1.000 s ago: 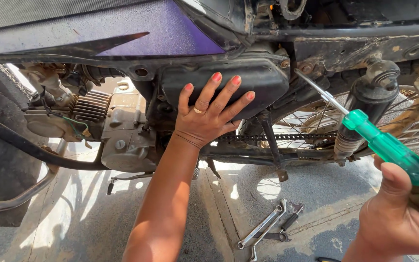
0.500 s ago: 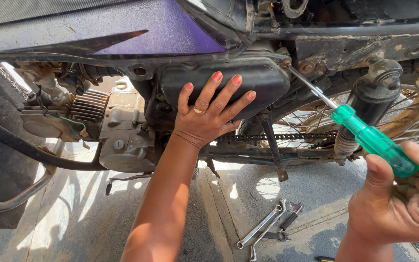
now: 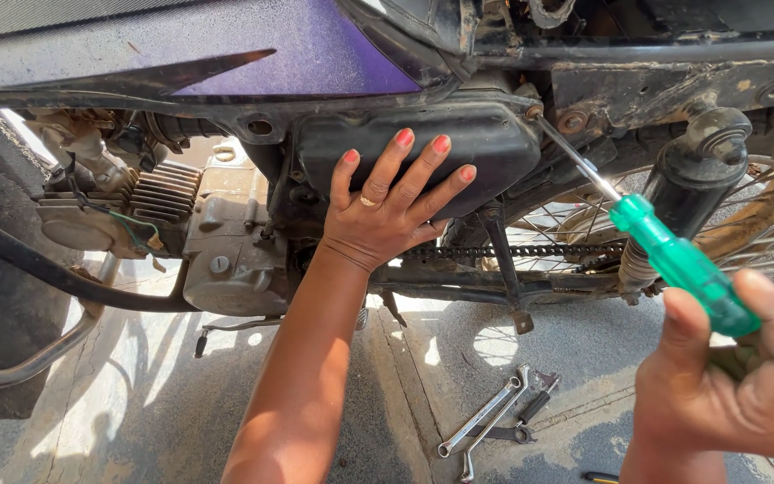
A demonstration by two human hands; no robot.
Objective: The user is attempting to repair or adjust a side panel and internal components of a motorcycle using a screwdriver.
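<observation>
My left hand [image 3: 388, 211] lies flat with fingers spread against a black side box [image 3: 494, 143] mounted on a motorcycle frame, under a purple body panel [image 3: 315, 54]. My right hand [image 3: 727, 376] grips the end of a green-handled screwdriver [image 3: 678, 264]. Its metal shaft runs up and left, and the tip meets a screw at the box's upper right corner [image 3: 535, 113]. The black rear shock absorber [image 3: 696, 179] stands just behind the screwdriver.
The engine with its cooling fins [image 3: 167, 193] sits at left, with a curved crash bar [image 3: 47, 278] below it. The drive chain [image 3: 512, 254] and spoked rear wheel [image 3: 763, 233] are at right. Several wrenches [image 3: 494, 421] lie on the concrete ground.
My right hand has brought the screwdriver up and left until its tip reaches the screw at the box's corner. My left hand has stayed pressed on the box.
</observation>
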